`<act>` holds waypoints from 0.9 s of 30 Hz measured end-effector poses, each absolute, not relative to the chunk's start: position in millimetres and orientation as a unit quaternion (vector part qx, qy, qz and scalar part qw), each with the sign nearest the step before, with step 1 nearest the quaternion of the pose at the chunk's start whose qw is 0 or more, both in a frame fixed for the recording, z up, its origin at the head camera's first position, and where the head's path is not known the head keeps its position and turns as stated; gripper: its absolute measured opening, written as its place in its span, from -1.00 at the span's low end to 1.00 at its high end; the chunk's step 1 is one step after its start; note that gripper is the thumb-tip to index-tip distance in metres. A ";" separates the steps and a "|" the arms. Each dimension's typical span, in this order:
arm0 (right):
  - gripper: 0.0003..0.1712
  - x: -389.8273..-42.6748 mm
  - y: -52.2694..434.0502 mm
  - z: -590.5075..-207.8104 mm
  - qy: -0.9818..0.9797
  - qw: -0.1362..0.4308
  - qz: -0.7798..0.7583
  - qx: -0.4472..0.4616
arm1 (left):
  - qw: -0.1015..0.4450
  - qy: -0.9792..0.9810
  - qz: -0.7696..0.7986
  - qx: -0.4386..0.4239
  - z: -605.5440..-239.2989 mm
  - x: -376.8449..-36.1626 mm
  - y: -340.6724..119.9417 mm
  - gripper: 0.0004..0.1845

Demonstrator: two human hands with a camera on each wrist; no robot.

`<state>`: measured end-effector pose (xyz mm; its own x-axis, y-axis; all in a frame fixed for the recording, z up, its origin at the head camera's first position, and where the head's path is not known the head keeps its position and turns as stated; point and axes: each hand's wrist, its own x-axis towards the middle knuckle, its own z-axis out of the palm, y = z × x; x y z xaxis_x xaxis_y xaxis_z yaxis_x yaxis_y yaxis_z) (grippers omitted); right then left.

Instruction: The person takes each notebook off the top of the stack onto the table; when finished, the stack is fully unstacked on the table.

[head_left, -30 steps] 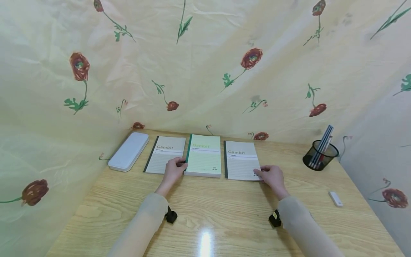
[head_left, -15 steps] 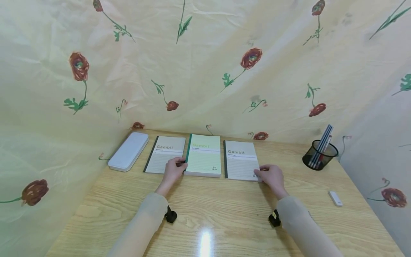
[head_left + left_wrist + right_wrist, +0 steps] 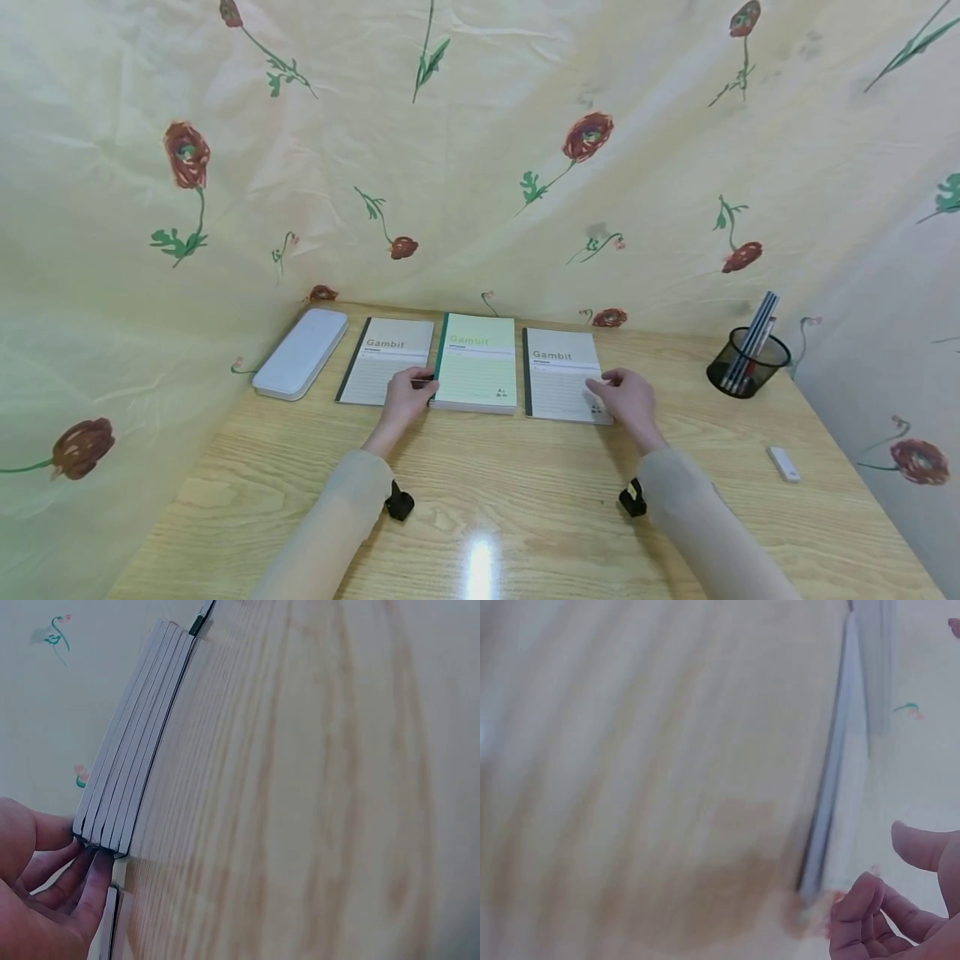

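Note:
In the head view, a green-covered notebook (image 3: 477, 362) tops a thick stack between two pale notebooks. My left hand (image 3: 405, 398) holds the stack's lower left corner. The left wrist view shows the thumb at the top edge and the fingertips against the spine end of the stacked notebooks (image 3: 135, 735). The left pale notebook (image 3: 393, 342) lies partly behind that hand. My right hand (image 3: 630, 402) is over the lower right corner of the right pale notebook (image 3: 557, 367). Its thumb stands apart from its loosely bent fingers in the right wrist view, with nothing between them.
A white case (image 3: 302, 354) lies at the back left. Toward the right stand a black mesh cup (image 3: 748, 367) with several pencils (image 3: 757, 329) in it and, nearer, a small white block (image 3: 784, 464). A flowered curtain (image 3: 480, 167) borders the wooden table (image 3: 525, 483).
My right hand has let go of the right pale notebook's corner and moved slightly up and left. The left hand and the stack have stayed where they were.

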<state>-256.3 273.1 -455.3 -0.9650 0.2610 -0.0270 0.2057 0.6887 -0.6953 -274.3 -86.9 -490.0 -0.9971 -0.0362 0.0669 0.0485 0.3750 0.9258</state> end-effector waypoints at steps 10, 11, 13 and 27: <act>-0.39 -271.3 231.6 -446.9 -0.888 0.025 0.451 -0.088 | 0.034 -0.828 -0.560 -0.008 -490.1 -274.9 -85.5 -0.70; -0.38 -272.0 226.5 -448.0 -0.883 0.020 0.461 -0.086 | 0.033 -0.828 -0.559 -0.008 -490.8 -275.1 -85.5 -0.70; -0.37 -272.9 215.5 -451.7 -0.876 0.007 0.477 -0.078 | 0.032 -0.829 -0.558 -0.005 -492.1 -275.4 -85.9 -0.70; -0.42 -266.5 148.5 -462.7 -0.882 0.009 0.467 -0.064 | 0.031 -0.830 -0.557 0.000 -492.6 -273.9 -86.1 -0.70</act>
<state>-266.5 148.5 -462.7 -0.9916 0.1217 -0.0448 0.1054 0.5552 -0.8250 -273.9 -86.1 -492.6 -0.9981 -0.0346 0.0519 0.0350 0.3792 0.9246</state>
